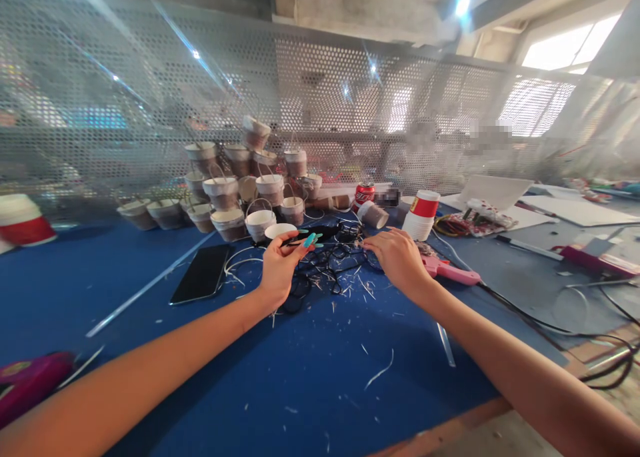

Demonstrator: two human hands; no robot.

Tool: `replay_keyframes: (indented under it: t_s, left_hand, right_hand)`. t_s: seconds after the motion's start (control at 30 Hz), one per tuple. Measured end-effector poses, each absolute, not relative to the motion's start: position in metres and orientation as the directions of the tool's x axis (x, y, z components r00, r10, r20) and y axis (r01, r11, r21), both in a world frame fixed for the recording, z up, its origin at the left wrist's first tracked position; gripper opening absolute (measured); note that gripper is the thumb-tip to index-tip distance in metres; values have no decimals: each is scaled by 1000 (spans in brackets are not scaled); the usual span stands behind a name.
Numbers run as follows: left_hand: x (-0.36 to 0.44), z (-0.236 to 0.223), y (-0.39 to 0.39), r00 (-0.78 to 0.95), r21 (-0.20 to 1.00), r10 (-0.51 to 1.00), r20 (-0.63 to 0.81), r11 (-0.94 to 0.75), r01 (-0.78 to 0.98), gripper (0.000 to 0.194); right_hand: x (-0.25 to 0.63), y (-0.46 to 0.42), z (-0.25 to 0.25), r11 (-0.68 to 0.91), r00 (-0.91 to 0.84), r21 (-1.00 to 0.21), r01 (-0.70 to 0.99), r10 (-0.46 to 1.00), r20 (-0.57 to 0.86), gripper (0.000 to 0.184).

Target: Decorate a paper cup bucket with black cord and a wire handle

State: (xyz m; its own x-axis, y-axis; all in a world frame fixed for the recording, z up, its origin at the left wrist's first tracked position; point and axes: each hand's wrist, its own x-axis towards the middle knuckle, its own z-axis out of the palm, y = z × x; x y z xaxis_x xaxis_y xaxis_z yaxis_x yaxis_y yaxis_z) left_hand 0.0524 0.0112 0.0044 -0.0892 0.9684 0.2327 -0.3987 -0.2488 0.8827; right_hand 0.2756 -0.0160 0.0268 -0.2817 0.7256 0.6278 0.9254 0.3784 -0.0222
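My left hand [281,267], with long turquoise nails, is closed in a pinch around a thin dark strand that seems to run toward the right. The fingers of my right hand [399,256] are pinched together at a small pale piece, too small to name. A tangle of black cord [327,260] lies on the blue table just beneath and between both hands. Behind my left fingers a white paper cup [280,231] is partly hidden. Close to my right wrist rests a pink glue gun [453,270].
Brown-and-white cup buckets [227,194] with handles are stacked at the back. A phone [201,274] lies left, near a clear stick [145,287]. Red-and-white cups [423,215] and a red can [365,194] stand behind my right hand. A purple tool [33,384] sits front left.
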Motion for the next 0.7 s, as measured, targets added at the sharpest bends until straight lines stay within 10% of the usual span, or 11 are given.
replay_keyframes:
  t_s: [0.7]
  left_hand:
    - [55,4,2,38,910,967,253,-225,-347,44]
  right_hand:
    - [272,-27,31,190,-157,19,982,745,648,25]
